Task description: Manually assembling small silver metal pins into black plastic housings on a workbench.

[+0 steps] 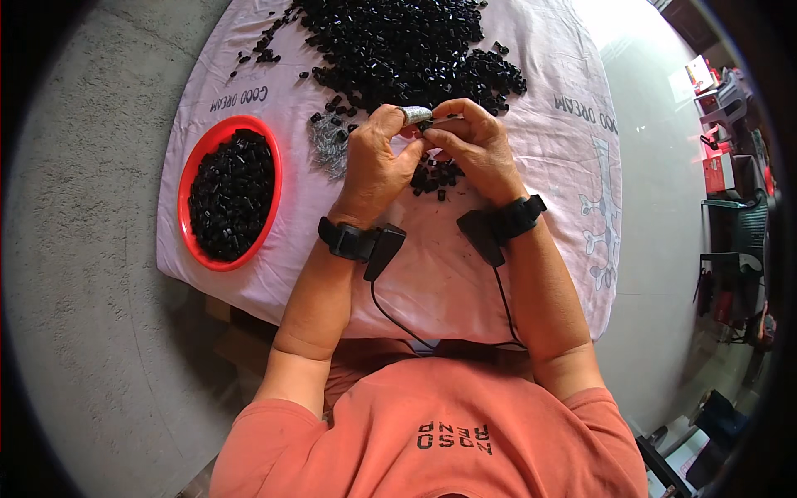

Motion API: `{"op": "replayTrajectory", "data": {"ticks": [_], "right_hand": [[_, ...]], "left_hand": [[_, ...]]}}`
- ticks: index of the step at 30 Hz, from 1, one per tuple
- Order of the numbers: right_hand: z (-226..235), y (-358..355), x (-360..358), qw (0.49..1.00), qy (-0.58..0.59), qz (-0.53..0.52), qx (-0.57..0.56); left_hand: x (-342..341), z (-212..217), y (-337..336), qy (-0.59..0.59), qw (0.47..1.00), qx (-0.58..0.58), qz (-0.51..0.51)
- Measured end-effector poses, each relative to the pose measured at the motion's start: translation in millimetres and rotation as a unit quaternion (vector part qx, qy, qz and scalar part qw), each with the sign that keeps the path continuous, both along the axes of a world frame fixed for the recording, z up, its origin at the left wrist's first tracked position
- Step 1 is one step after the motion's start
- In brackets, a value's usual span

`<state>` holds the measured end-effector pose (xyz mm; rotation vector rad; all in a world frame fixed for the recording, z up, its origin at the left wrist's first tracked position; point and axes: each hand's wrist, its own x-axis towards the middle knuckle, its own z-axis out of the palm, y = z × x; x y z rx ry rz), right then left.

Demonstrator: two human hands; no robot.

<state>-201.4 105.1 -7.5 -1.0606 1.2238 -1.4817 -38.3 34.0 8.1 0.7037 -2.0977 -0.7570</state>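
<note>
Above the pink cloth (531,207), a small black part (426,125) is pinched by the left hand (378,162) and right hand (473,145), grips narrow. At nine o'clock a red bowl (189,178) of black parts (232,191) is seen; at twelve, a black parts heap (398,41).

I see bright daylight coming from the upper right, where the floor (656,108) washes out in glare. The cloth-covered surface (531,207) is evenly lit, and my hands (427,145) cast soft shadows. Fisheye bending curves the edges, the corners go black, and the far-right clutter looks perhaps slightly soft.
</note>
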Motion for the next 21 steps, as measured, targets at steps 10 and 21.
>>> {"op": "replayTrajectory", "data": {"ticks": [10, 21], "right_hand": [[-5.3, -1.6, -1.2, 1.0, -0.011, 0.01, -0.012], [-2.2, -1.7, 1.4, 1.0, -0.014, 0.004, -0.013]], "left_hand": [[-1.1, -0.7, -0.6, 0.009, 1.0, 0.011, -0.006], [0.1, -3.3, -2.7, 0.006, 1.0, 0.0, 0.0]]}}
